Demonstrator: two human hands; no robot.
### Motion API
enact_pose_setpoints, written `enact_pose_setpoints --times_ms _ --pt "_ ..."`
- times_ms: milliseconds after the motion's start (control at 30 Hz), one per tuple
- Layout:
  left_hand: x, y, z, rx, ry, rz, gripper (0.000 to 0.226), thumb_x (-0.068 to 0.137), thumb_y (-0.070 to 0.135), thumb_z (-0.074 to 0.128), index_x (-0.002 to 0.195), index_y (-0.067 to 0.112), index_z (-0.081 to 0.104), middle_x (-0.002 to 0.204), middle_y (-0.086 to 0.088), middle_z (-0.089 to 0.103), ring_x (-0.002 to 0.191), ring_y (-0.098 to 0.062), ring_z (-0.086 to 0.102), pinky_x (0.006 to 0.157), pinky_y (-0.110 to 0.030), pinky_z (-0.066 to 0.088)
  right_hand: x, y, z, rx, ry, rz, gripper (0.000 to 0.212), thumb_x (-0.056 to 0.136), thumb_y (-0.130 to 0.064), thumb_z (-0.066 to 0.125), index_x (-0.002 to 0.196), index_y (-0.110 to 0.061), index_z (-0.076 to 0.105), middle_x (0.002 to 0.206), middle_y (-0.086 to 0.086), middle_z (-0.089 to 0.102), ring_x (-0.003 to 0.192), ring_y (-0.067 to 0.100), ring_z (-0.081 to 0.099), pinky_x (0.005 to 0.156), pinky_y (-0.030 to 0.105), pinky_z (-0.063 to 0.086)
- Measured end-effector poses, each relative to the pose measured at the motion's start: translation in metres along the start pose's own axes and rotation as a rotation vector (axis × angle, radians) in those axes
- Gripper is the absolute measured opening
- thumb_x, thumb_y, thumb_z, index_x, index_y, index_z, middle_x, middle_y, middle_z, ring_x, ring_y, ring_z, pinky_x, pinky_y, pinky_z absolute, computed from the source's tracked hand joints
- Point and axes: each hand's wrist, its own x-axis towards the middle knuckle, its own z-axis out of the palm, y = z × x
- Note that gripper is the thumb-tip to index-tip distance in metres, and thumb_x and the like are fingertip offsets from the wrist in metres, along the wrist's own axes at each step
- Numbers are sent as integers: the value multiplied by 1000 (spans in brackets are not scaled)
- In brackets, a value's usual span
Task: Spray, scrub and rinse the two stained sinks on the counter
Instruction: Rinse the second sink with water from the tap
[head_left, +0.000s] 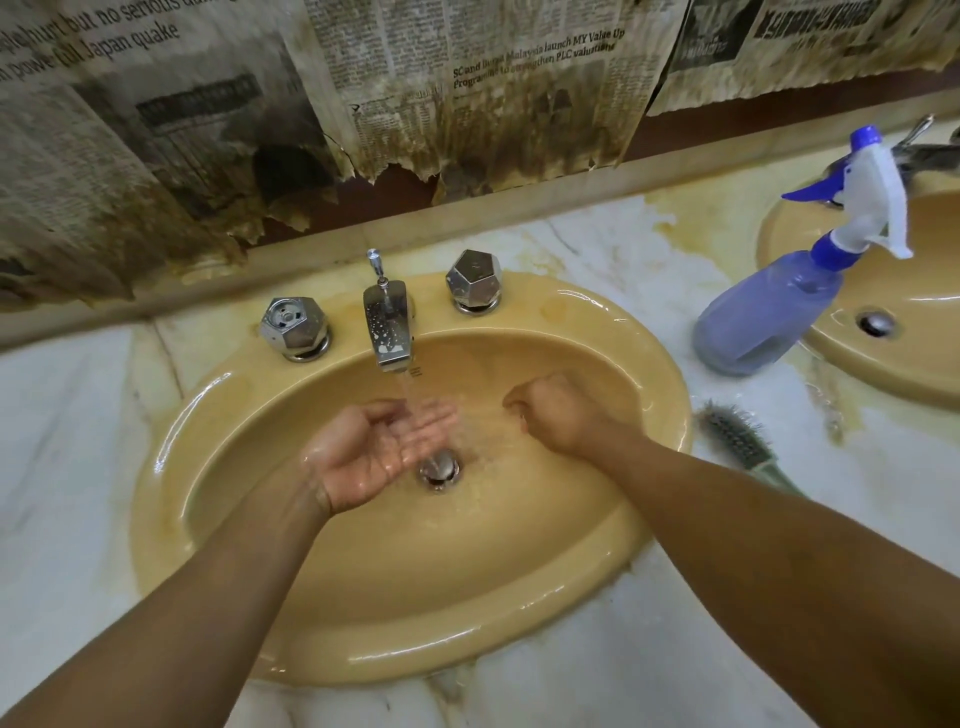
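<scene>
left hand (374, 452): lies released, palm up under faucet (387, 332) stream | right hand (558, 413): curls clenched, grasps nothing visible | near sink (363, 623): sits under both hands, wet | second sink (909, 364): sits far right | spray bottle (769, 317): stands between sinks | brush (737, 441): lies beside near sink on counter (67, 467)
</scene>
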Motion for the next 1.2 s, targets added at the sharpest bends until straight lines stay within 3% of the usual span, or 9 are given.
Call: enact_pose_setpoints --times_ms 100,267,367,433,567,700,833,1067,1200 --pt "-11 10 -6 129 237 213 29 109 12 43 120 -5 64 124 -25 69 104 -33 75 81 -39 64 -1 1 10 203 81 305 17 95 -7 57 95 -17 71 92 4 66 74 22 61 63 25 52" --pt "-35 13 -17 540 515 609 17 104 16 59 102 6 73 100 -14 79 91 -26 78 83 -37 64 -9 -56 3 759 263 563 50 100 -49 56 59 -22 47 68 2 53 67 25 52 66 29 43" --pt "-50 14 -28 926 731 884 17 102 27 64 97 19 79 89 4 79 88 -12 75 82 -25 55 -5 -107 -11 1468 79 627 44 105 -43 51 79 -10 62 64 7 59 54 24 56 49 28 44" --pt "-59 17 -31 1118 817 1004 17 101 29 65 102 21 80 94 16 75 89 0 69 81 -12 47 -3 -132 -22 1896 -126 628 39 108 -30 49 97 4 66 77 15 67 67 26 66 55 34 56" --pt "-72 31 -38 1323 774 1214 15 99 18 68 112 18 76 109 15 67 97 0 58 88 -18 46 -6 -151 -36 2217 -195 658 28 104 -15 54 110 9 67 88 19 71 84 29 71 63 34 64" --pt "-68 49 -48 1393 786 1285 30 97 19 71 126 12 69 124 0 66 113 -16 60 100 -35 49 -8 -148 -43 2211 -173 687 29 105 -14 54 120 8 64 82 19 74 80 31 75 56 32 61" --pt "-54 59 -47 1368 770 1231 46 94 20 74 137 10 61 130 -8 62 120 -22 58 104 -45 49 -18 -140 -57 2108 -193 687 29 107 -14 47 103 9 65 83 19 73 75 32 75 55 35 62" --pt "-28 77 -28 1325 724 1075 63 91 29 79 146 15 52 141 -1 53 118 -11 53 101 -23 41 -35 -150 -116 1582 4 623 20 100 -1 46 94 10 62 81 20 64 61 29 68 60 39 64" --pt "-7 91 -20 1262 753 1067 39 83 28 84 117 25 66 119 6 60 97 -6 60 89 -28 51 -21 -181 -144 1361 198 508 23 96 -4 47 93 10 66 80 22 69 64 32 70 61 38 64"
